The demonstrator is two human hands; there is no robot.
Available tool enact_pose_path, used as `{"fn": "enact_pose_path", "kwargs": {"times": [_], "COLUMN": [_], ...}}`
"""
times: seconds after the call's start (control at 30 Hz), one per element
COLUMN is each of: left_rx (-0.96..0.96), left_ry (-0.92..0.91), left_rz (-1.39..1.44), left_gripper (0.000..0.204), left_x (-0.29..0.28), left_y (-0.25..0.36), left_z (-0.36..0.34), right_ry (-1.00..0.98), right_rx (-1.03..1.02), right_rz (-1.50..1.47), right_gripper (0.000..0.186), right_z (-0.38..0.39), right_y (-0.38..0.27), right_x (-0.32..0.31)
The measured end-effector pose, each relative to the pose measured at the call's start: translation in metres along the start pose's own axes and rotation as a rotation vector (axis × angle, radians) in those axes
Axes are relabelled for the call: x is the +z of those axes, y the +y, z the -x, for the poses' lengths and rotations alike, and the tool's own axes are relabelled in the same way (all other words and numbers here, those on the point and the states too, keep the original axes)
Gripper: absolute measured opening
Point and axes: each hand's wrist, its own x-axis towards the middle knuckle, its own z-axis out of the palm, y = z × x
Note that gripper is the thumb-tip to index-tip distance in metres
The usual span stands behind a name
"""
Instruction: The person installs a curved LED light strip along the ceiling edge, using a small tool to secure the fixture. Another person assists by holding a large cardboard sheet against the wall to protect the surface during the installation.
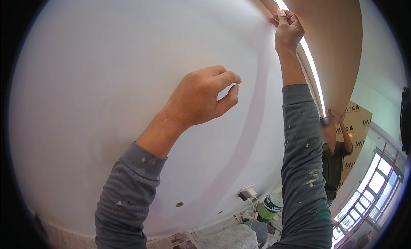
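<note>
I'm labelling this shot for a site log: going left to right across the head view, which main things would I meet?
Left hand, white wall plug, right hand, another person, barred window.

Black lettering (352, 108) repeats across the tan board (358, 128); print on the newspaper (233, 238) is too small to read.

R hand (289, 31) @ lt. strip (314, 69), L hand (201, 95) lower
</note>
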Motion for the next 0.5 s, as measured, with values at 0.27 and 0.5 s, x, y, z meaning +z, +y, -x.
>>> {"fn": "enact_pose_path", "kwargs": {"times": [0.27, 0.5], "left_rx": [-0.007, -0.022], "left_ry": [-0.006, -0.01], "left_rz": [-0.013, -0.018], "left_gripper": [0.01, 0.01], "left_x": [-0.0002, -0.0022], "left_y": [-0.0012, -0.0015], "left_z": [-0.0017, -0.0016], "right_ry": [0.078, 0.041], "right_rx": [-0.035, -0.182], "right_rz": [0.029, 0.3], "right_gripper": [0.015, 0.016], "right_z": [-0.0016, -0.0068], "right_y": [-0.0042, 0.001], "right_x": [0.001, -0.0048]}}
